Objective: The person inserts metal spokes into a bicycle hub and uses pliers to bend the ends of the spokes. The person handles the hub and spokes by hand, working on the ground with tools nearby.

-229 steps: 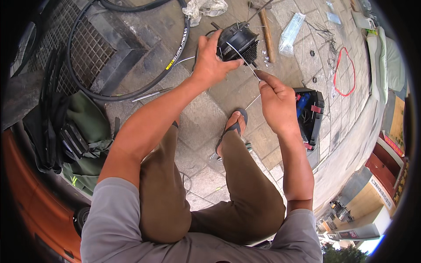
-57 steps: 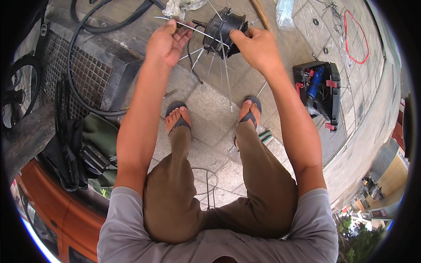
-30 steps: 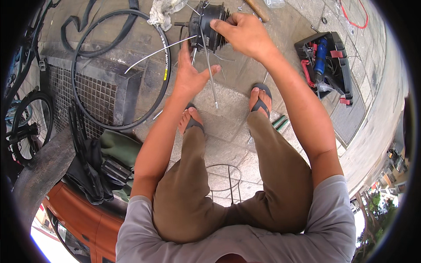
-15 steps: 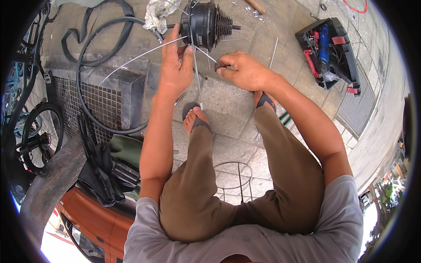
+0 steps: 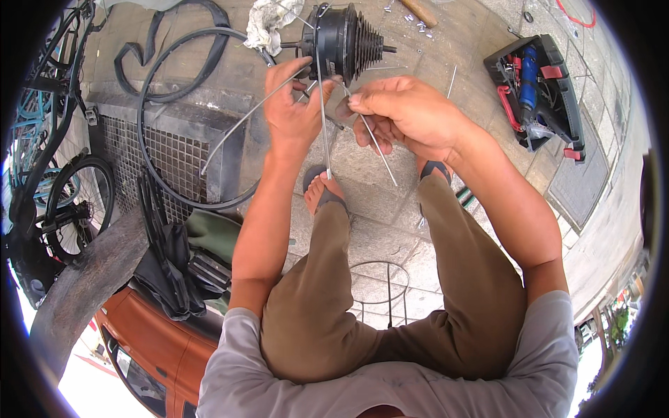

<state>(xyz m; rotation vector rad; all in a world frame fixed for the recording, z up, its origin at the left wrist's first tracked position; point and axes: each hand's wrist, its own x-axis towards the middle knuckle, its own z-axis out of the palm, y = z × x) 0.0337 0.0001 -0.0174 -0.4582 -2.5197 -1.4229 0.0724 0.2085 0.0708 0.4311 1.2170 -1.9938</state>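
My left hand (image 5: 293,111) curled around thin metal spokes (image 5: 323,104) just near of the black wheel hub (image 5: 341,38), which sits far centre on the paved floor (image 5: 376,237). My right hand (image 5: 404,115) pinches another spoke (image 5: 373,139) between thumb and fingers, tip slanting toward my feet. Hands nearly touching. White rag (image 5: 268,21) lies left of the hub. Black tyre (image 5: 174,118) loops over a metal grate (image 5: 167,160) on the left; inner tube (image 5: 174,63) beyond it. Open tool case (image 5: 540,90) far right, well apart. Small screws (image 5: 411,24) scattered behind the hub. Wire stool frame (image 5: 380,289) between my knees. Bicycle (image 5: 49,174) at the far left edge
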